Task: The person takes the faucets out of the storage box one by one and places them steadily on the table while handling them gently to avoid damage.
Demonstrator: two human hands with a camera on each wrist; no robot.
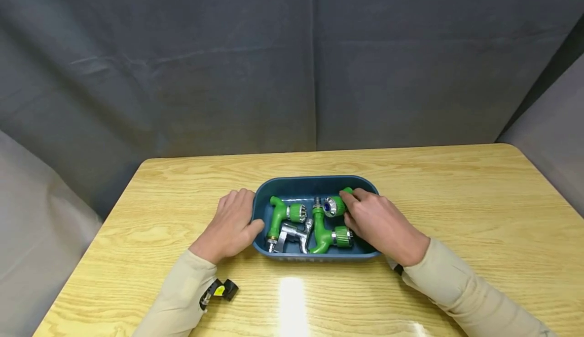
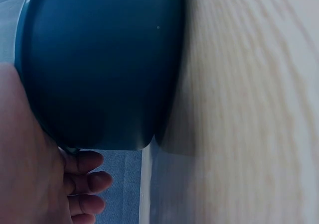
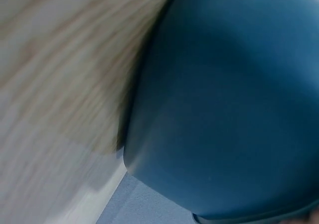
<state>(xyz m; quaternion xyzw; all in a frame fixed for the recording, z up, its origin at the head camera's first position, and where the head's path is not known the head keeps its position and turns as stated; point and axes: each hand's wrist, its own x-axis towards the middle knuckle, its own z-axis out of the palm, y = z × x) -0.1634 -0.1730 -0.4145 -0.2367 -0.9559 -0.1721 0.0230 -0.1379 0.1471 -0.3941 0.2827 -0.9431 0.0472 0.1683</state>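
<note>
A dark blue plastic basket point(image 1: 315, 178) on the table holds several taps. My left hand point(image 1: 234, 223) grips its left end, thumb over the rim and fingers along the outside. In the left wrist view those fingertips point(image 2: 92, 181) curl past the basket wall point(image 2: 99, 74). At the right end my right hand point(image 1: 380, 220) reaches over the rim and holds a green tap point(image 1: 335, 207) with a chrome-ringed knob. Under and beside it lie another green tap point(image 1: 323, 238), a chrome tap point(image 1: 295, 233) and a green tap at the left point(image 1: 279, 215). The basket's outer wall point(image 3: 214, 109) fills the right wrist view.
The wood-grain table point(image 1: 456, 200) extends around the basket on all sides. Grey cloth point(image 1: 228, 73) hangs behind its back edge. A small black wrist device point(image 1: 219, 291) sticks out from the left sleeve.
</note>
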